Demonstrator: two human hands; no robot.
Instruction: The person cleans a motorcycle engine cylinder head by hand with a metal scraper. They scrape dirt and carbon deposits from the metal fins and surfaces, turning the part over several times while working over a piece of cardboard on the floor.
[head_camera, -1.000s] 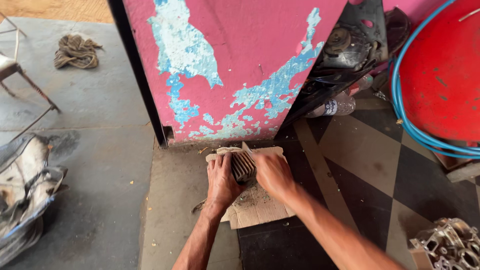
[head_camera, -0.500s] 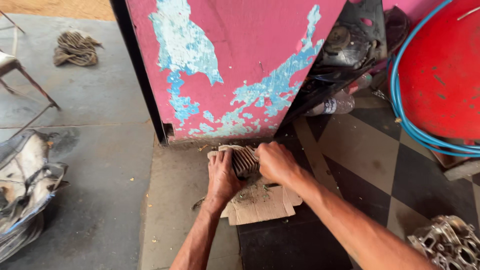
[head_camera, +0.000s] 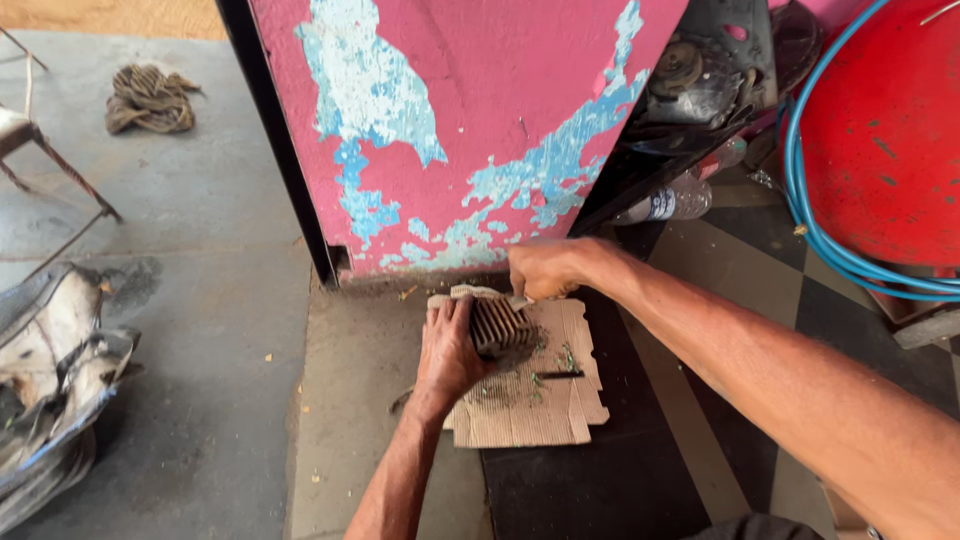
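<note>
A grey finned metal cylinder block (head_camera: 500, 325) lies on a piece of corrugated cardboard (head_camera: 545, 405) on the floor, close to a pink wall with peeling blue patches. My left hand (head_camera: 447, 350) grips the block from its left side and holds it steady. My right hand (head_camera: 540, 268) is at the block's far upper edge, fingers closed around a small metal tool whose tip touches the block. Green and dark scrapings and a thin dark stick (head_camera: 560, 375) lie on the cardboard to the right of the block.
A pink wall (head_camera: 470, 130) with a black edge stands just behind. A plastic bottle (head_camera: 670, 200) and black machine parts lean at its right. A red drum (head_camera: 890, 130) with blue hose is far right. A rag (head_camera: 150, 98), chair legs and crumpled sheeting (head_camera: 50, 370) are left.
My right hand moved from the block's right side up to its far edge near the wall. The left hand kept its grip. More of the cardboard and scrapings now shows.
</note>
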